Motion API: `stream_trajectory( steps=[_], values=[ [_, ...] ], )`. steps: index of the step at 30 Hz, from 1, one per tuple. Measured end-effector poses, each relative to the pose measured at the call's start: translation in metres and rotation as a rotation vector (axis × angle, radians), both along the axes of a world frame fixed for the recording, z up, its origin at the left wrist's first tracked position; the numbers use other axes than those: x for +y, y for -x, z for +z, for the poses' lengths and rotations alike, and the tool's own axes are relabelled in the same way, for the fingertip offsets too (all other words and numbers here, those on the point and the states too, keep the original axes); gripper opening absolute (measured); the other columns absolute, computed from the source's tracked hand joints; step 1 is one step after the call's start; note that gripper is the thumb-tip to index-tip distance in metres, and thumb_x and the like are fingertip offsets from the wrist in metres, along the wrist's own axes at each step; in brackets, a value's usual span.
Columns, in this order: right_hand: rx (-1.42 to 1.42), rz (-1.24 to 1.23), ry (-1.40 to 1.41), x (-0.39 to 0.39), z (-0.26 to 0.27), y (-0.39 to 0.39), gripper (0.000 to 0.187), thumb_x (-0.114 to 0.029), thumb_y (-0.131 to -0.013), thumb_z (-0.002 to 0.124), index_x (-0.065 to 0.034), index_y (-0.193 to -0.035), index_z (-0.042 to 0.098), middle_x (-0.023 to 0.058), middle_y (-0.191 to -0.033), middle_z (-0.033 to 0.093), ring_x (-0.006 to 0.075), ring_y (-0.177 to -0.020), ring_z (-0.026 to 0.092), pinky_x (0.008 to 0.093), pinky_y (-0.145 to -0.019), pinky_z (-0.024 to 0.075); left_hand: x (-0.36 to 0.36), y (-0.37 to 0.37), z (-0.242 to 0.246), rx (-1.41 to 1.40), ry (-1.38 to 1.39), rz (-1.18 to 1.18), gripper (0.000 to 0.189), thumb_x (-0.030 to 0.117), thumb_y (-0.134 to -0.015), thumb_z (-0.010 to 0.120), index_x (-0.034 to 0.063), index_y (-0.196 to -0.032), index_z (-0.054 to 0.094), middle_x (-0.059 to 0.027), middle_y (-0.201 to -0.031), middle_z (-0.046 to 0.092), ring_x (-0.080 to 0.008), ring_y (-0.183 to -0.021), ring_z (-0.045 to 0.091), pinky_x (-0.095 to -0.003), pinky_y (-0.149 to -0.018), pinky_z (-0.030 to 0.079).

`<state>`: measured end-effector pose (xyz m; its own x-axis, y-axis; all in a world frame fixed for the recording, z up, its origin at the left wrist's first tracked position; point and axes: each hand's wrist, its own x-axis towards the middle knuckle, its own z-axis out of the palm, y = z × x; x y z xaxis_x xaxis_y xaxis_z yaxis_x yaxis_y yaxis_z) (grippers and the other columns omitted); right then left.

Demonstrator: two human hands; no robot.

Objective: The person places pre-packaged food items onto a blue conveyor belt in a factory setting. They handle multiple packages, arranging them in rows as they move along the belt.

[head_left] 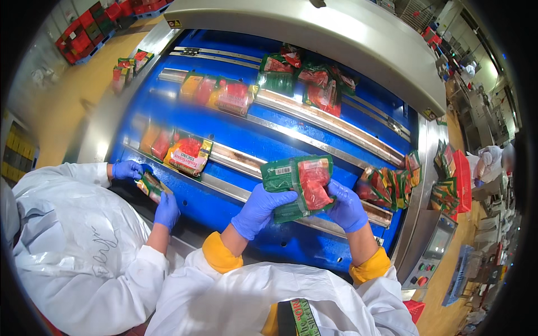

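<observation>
My left hand (pixel 260 208), in a blue glove, grips the left side of a green plastic pouch of red meat (pixel 300 185), thumb on top. At its right edge my right hand (pixel 346 206), gloved alike, pinches the same pouch. Both hold it above the blue bed of a packaging machine (pixel 227 199). Right of my right hand a bunch of meat pouches (pixel 384 187) lies over the metal sealing bar. On the near bar to the left lie a tocino pouch (pixel 188 154) and others. Further pouches lie on the far bars (pixel 232 96), (pixel 321 88).
A co-worker's gloved hands (pixel 153 191) hold another pouch at the left. A raised metal lid (pixel 315 42) spans the far side. At the right stand a control panel (pixel 433 248) and a red crate (pixel 462 180). More pouches (pixel 132 67) lie on the left ledge.
</observation>
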<state>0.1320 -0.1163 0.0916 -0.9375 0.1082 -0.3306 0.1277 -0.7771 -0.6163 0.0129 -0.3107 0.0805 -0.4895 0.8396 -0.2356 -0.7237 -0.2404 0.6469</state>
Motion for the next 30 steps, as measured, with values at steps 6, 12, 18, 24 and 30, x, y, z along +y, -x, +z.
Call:
stream_trajectory(
  steps=[6,12,18,24,30],
  values=[
    [-0.108,0.067,-0.536,-0.032,0.010,-0.028,0.057,-0.013,-0.069,0.081,-0.0004,-0.116,0.053,0.0083,-0.095,0.063,0.0159,-0.075,0.062,0.0269,-0.054,0.0502,-0.005,-0.036,0.016,0.247,0.196,0.005,0.041,0.006,-0.079,0.074,0.0025,-0.117,0.061,-0.0049,-0.105,0.066,-0.0136,-0.093,0.063,-0.0284,-0.083,0.052],
    [-0.159,-0.162,-0.446,-0.041,-0.005,-0.047,0.042,-0.009,-0.068,0.081,-0.0048,-0.105,0.061,0.0035,-0.080,0.065,0.0106,-0.054,0.058,0.0230,-0.041,0.0419,0.000,-0.066,0.020,0.469,0.310,0.170,0.031,0.006,-0.080,0.073,0.0022,-0.110,0.065,-0.0063,-0.100,0.068,-0.0121,-0.087,0.064,-0.0273,-0.079,0.053],
    [-0.133,-0.262,-0.256,-0.033,-0.019,-0.045,0.033,-0.003,-0.073,0.076,-0.0048,-0.104,0.064,0.0048,-0.087,0.067,0.0095,-0.058,0.059,0.0222,-0.044,0.0429,0.019,-0.063,0.010,0.330,0.299,0.179,0.030,0.005,-0.079,0.074,0.0021,-0.108,0.064,-0.0063,-0.100,0.068,-0.0114,-0.084,0.065,-0.0269,-0.073,0.055],
    [-0.211,-0.115,-0.438,0.012,-0.032,-0.028,0.042,-0.003,-0.071,0.078,-0.0023,-0.110,0.063,0.0043,-0.097,0.068,0.0125,-0.083,0.064,0.0271,-0.073,0.0516,0.050,-0.044,-0.007,0.459,0.234,0.211,0.027,0.006,-0.081,0.073,0.0022,-0.107,0.068,-0.0047,-0.098,0.069,-0.0092,-0.082,0.064,-0.0252,-0.074,0.053],
    [-0.354,0.116,-1.338,0.115,0.020,0.060,0.089,-0.023,-0.060,0.088,-0.0044,-0.136,0.046,0.0171,-0.118,0.058,0.0246,-0.105,0.058,0.0338,-0.089,0.0481,0.064,-0.024,-0.070,0.234,0.284,0.165,0.028,0.006,-0.083,0.071,0.0035,-0.110,0.067,-0.0029,-0.102,0.068,-0.0095,-0.087,0.063,-0.0254,-0.080,0.051]
  ],
)
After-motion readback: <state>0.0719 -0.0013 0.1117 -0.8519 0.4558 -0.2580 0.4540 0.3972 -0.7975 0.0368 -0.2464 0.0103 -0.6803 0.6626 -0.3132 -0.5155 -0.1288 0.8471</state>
